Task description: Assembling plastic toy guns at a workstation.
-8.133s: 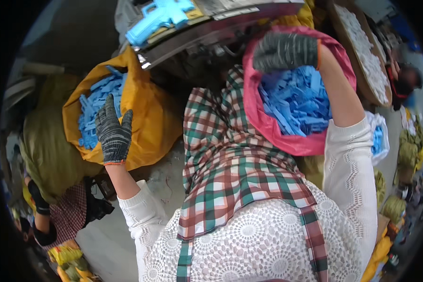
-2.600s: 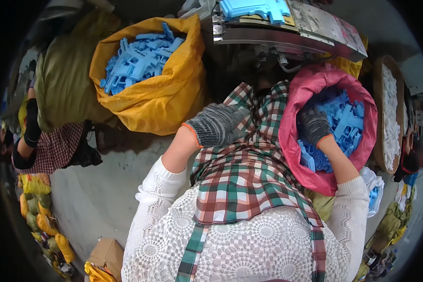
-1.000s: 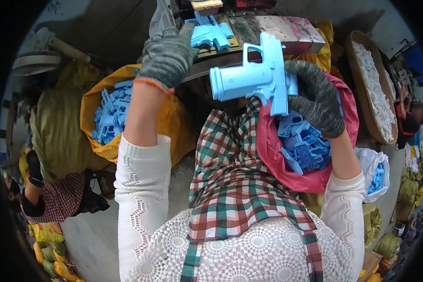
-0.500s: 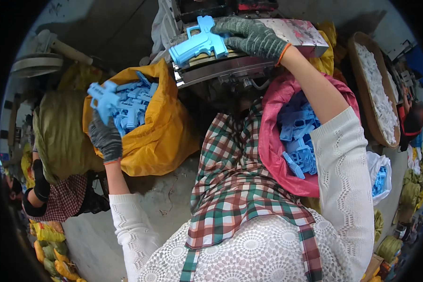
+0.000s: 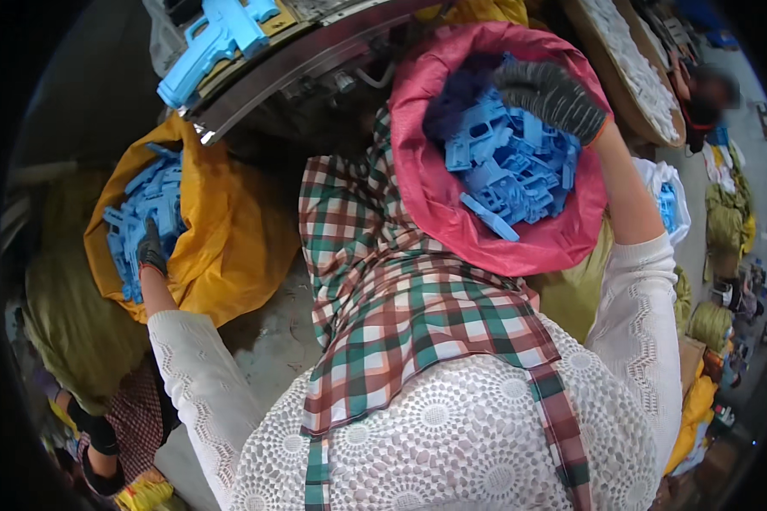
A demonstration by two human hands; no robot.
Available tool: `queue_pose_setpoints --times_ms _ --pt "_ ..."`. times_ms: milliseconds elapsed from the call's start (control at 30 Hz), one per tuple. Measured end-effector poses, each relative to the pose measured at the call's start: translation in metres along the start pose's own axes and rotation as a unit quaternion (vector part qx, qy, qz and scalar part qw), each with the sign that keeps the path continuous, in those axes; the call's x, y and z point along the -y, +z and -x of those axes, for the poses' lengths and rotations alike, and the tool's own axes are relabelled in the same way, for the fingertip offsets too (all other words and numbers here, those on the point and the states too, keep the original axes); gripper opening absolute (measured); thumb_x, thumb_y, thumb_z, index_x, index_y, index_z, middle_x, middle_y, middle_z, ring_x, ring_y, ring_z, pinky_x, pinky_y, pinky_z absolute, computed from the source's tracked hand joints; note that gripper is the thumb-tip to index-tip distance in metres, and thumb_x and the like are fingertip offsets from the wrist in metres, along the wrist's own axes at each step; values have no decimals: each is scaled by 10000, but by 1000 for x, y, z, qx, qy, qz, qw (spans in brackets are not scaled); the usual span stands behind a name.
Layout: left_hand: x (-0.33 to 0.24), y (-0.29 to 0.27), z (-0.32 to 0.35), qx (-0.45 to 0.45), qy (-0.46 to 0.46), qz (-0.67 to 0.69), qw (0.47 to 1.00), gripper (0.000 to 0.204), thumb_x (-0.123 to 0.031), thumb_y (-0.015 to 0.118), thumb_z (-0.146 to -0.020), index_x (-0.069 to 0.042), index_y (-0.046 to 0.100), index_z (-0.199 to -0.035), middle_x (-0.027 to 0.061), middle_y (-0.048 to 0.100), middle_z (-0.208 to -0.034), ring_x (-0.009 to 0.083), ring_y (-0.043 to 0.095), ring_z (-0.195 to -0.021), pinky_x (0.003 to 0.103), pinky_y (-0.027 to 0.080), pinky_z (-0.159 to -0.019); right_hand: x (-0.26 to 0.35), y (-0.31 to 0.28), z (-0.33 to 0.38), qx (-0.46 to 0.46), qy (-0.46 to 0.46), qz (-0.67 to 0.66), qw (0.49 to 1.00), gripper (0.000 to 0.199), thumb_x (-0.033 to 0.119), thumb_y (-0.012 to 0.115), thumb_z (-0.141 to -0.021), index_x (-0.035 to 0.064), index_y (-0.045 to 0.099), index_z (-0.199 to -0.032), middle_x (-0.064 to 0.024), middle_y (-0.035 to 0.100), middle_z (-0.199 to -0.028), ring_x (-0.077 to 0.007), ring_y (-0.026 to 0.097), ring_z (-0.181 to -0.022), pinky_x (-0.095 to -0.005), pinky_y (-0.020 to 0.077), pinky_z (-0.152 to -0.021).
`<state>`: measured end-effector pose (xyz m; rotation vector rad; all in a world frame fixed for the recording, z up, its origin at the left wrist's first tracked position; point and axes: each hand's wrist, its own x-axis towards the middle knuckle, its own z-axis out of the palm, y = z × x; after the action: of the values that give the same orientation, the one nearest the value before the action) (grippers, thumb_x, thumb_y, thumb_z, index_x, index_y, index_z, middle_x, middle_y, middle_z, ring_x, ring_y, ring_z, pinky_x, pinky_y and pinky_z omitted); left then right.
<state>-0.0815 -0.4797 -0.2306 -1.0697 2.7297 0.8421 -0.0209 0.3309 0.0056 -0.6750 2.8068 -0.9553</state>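
My left hand (image 5: 151,252), in a grey glove, is down in the yellow sack (image 5: 230,230) among blue toy pistol parts (image 5: 155,192). Its thumb points up; the other fingers are hidden, so whether it holds a part cannot be seen. At the right, my gloved right hand (image 5: 554,98) reaches over the pink sack (image 5: 418,179), fingers extended across the heap of blue toy gun pieces (image 5: 516,162). Nothing shows clearly in its grasp. A blue toy pistol (image 5: 222,38) lies on the machine's bed (image 5: 281,72) at the upper left, apart from both hands.
Dark blue crumpled material (image 5: 460,98) lies inside the pink sack. A long tray of white pieces (image 5: 635,60) stands at the far right. Beside the pink sack is a white bag (image 5: 656,183) with blue parts. Another person's arm (image 5: 102,447) shows at lower left.
My left hand has lowered a blue toy pistol into the yellow sack. My right hand has left the machine and come over the pink sack. The view has shifted right.
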Motion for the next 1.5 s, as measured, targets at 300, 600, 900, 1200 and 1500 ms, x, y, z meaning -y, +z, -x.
queue_pose_setpoints --times_ms 300,600,900,1200,1500 --pt "-144 64 50 139 145 -259 945 631 -106 466 -840 -128 247 -1431 146 424 -1371 238 468 -1185 350 364 -1020 -56 66 8 137 -23 310 941 274 63 567 -714 115 651 -969 -132 586 -1130 -318 550 -1062 -432 441 -897" --pt "-62 0 159 168 147 -225 948 573 -448 369 -944 -95 339 -1394 148 287 -1458 288 277 -1344 350 221 -1107 -9 40 -30 136 -44 428 892 229 96 512 -735 114 627 -931 -109 561 -1137 -298 475 -1144 -453 376 -956" --pt "-243 -3 378 12 601 158 784 600 -129 674 -813 -18 398 -1335 141 428 -1357 257 441 -1235 357 348 -1034 111 13 -14 78 -179 358 913 265 59 576 -774 85 606 -1036 -119 585 -1104 -315 540 -1066 -427 389 -966" --pt "-296 19 415 387 304 463 737 376 -243 692 -799 -6 595 -1075 124 643 -970 180 639 -865 312 540 -739 160 16 -34 -95 -175 28 980 532 42 706 -705 52 530 -1206 -134 528 -1250 -298 548 -1105 -397 462 -903" --pt "-305 10 401 257 323 586 697 223 -131 556 -903 16 591 -1068 106 649 -980 137 612 -879 269 502 -791 147 27 -38 -101 -244 73 962 374 37 728 -661 60 626 -1019 -131 609 -1093 -295 586 -1030 -359 486 -863"
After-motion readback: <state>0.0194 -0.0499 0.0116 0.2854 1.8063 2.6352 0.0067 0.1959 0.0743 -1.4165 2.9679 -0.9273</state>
